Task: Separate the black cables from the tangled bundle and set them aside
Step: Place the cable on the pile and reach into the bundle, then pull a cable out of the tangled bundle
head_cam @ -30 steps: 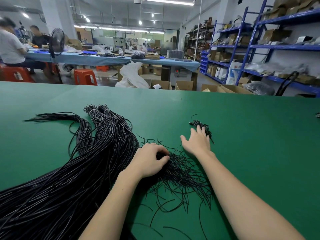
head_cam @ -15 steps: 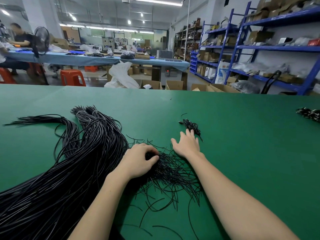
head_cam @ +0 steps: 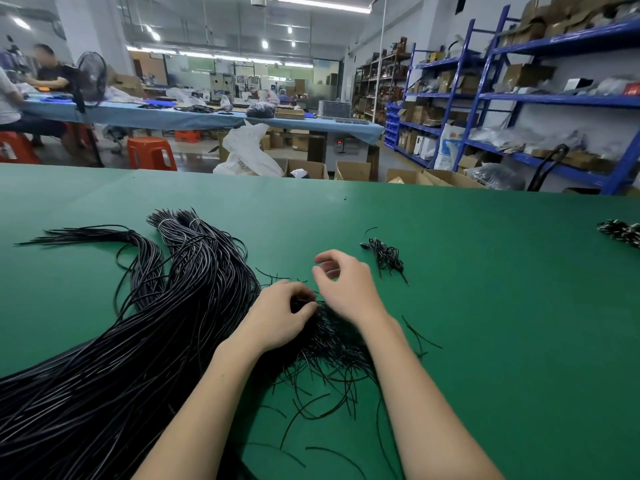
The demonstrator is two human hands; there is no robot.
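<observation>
Both hands (head_cam: 282, 315) (head_cam: 346, 289) meet over tangled cables (head_cam: 332, 344) (left pinching strands).

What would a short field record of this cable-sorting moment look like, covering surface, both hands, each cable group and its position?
surface: green table mat
left hand: fingers curled into the tangled pile of short thin black cables
right hand: raised just above the pile, fingers loosely open, holding nothing visible
long thick black cable bundle: left of the hands
small set-aside cluster of short black cables: beyond the right hand
</observation>
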